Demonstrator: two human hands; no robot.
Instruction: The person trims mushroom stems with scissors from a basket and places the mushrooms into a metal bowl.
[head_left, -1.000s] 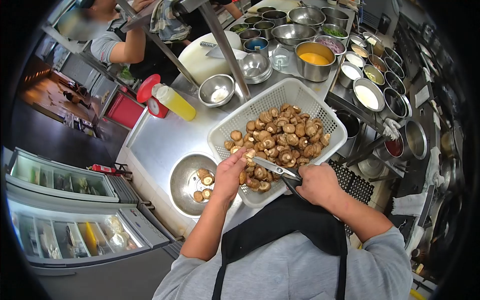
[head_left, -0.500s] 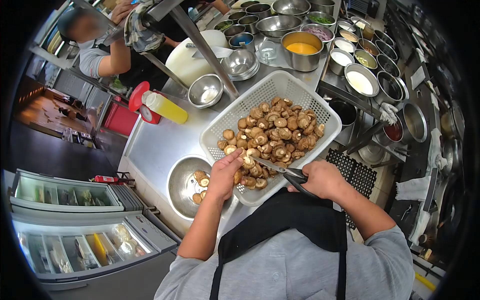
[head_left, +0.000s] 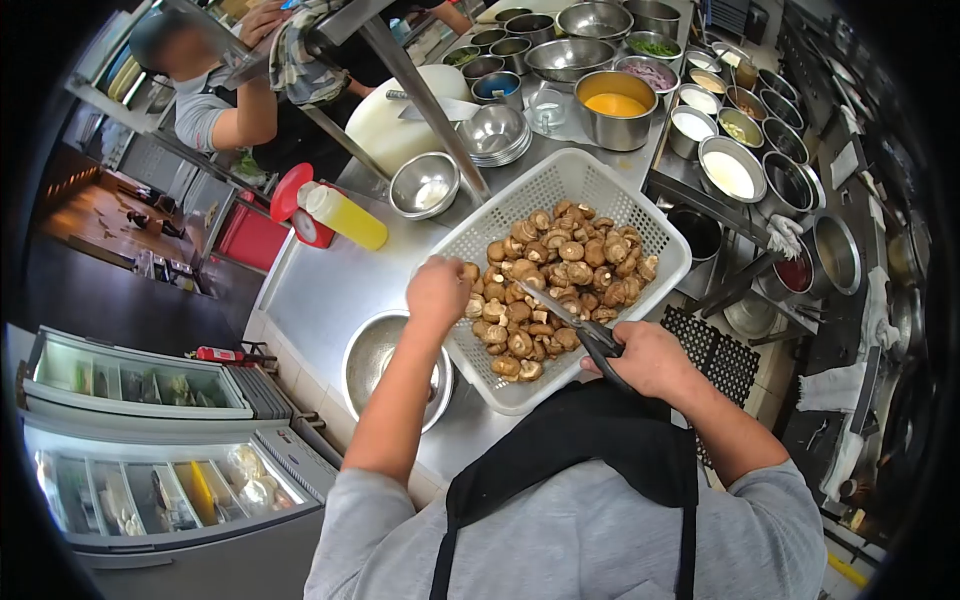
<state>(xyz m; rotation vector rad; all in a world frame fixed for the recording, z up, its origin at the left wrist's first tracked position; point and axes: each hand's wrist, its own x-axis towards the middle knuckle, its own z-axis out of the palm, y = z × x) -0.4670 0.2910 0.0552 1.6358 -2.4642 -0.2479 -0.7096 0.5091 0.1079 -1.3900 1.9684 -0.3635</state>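
Observation:
A white perforated basket (head_left: 643,220) on the steel table holds a heap of brown mushrooms (head_left: 575,270). My right hand (head_left: 650,358) grips black-handled scissors (head_left: 598,345), whose blades reach over the mushrooms. At the basket's left edge is my left hand (head_left: 440,290), fingers curled, with a brown mushroom (head_left: 470,272) at its fingertips. Below that hand a steel bowl (head_left: 352,385) stands left of the basket, partly hidden behind my left forearm.
A yellow squeeze bottle (head_left: 347,218) lies near a red scale (head_left: 312,230). Small steel bowls (head_left: 495,132), a knife (head_left: 440,108) on a white board (head_left: 370,125) and a pot of orange liquid (head_left: 615,105) stand beyond. Another person (head_left: 205,100) is at the upper left.
My left hand has moved up and left, away from the scissor blades, to the basket's left edge. My right hand still holds the scissors. The whole view has shifted slightly.

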